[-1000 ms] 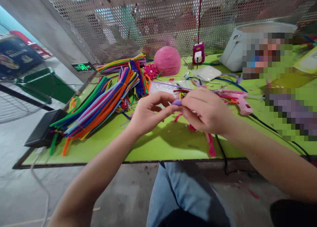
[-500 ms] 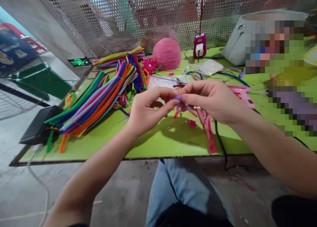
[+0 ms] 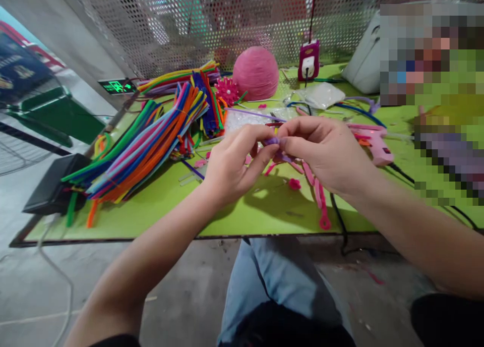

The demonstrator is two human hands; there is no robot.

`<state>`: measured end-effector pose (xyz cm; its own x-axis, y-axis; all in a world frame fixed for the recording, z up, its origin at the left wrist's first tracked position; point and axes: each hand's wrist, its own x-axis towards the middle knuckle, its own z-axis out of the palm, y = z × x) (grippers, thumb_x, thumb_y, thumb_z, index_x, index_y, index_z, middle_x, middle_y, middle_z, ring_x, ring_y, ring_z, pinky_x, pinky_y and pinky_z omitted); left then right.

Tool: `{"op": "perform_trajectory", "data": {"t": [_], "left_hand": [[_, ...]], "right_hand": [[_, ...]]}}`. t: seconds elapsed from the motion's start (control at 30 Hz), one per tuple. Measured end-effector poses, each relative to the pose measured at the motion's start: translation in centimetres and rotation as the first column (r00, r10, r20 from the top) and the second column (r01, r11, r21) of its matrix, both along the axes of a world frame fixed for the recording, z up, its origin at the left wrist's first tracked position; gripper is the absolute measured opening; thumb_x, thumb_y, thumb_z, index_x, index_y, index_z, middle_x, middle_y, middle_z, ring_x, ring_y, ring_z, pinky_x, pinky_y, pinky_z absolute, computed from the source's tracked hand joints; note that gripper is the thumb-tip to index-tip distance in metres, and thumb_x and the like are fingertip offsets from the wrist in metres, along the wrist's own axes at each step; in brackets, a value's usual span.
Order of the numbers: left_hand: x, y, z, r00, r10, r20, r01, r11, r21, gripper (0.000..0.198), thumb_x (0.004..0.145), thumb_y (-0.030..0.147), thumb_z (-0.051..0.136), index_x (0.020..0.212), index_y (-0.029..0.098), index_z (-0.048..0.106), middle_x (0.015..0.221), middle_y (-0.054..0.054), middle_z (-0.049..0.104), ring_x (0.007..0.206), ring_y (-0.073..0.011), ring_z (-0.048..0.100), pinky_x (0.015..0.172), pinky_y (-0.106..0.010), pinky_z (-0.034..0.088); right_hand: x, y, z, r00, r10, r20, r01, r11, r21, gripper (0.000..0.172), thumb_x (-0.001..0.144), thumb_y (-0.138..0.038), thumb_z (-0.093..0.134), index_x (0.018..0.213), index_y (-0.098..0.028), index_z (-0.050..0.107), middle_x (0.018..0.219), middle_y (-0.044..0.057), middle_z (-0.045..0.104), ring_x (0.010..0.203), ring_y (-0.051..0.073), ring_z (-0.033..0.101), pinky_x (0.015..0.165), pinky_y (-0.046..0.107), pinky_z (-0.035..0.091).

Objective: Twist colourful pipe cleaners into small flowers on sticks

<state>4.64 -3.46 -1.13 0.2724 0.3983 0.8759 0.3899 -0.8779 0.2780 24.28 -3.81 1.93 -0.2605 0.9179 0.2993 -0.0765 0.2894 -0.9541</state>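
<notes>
Over the middle of the green table, my left hand (image 3: 242, 158) pinches a small purple fuzzy piece (image 3: 273, 140) between thumb and index finger. My right hand (image 3: 325, 153) meets it from the right, its thumb and index finger closed on the same piece. The fingers cover most of its shape. Beneath and beside the hands lie pink fuzzy strips (image 3: 320, 200), one ending in a small loop, and a small pink flower shape (image 3: 294, 184). A thin purple stem (image 3: 253, 114) lies behind the hands.
Bundles of multicoloured fuzzy stems (image 3: 147, 150) lie on the left by a black box (image 3: 53, 183). A pink ball (image 3: 256, 73) and pink pompom flower (image 3: 227, 91) stand at the back. A pink glue gun (image 3: 378, 146), its cable and a grey bin (image 3: 361, 59) are on the right.
The view has shifted slightly. My left hand has turned a little, its fingers closer together around the purple piece. Both hands still hold it.
</notes>
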Motion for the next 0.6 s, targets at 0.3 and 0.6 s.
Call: {"op": "perform_trajectory", "data": {"t": [0.3,0.6], "left_hand": [[0.9,-0.4,-0.6,0.992,0.122,-0.014,-0.123,0.983,-0.133,0.024,0.121,0.046,0.052,0.112,0.027,0.064,0.099,-0.002,0.083,0.081,-0.0162,0.078,0.065,-0.031,0.053],[0.3,0.9,0.3,0.966,-0.215,0.143,0.251,0.914,-0.318,0.037,0.117,0.056,0.058,0.095,0.026,0.062,0.072,0.002,0.064,0.061,-0.0129,0.064,0.058,-0.028,0.051]], "right_hand": [[-0.2,-0.8,-0.5,0.97,-0.208,0.128,0.14,0.903,0.407,0.013,0.094,-0.013,0.071,0.086,-0.023,0.07,0.081,-0.002,0.073,0.07,0.013,0.067,0.065,0.027,0.057],[0.7,0.2,0.0,0.97,-0.109,0.216,-0.003,0.887,0.461,0.006,0.095,-0.019,0.079,0.093,-0.024,0.075,0.086,-0.001,0.077,0.075,0.015,0.072,0.071,0.03,0.062]]}}
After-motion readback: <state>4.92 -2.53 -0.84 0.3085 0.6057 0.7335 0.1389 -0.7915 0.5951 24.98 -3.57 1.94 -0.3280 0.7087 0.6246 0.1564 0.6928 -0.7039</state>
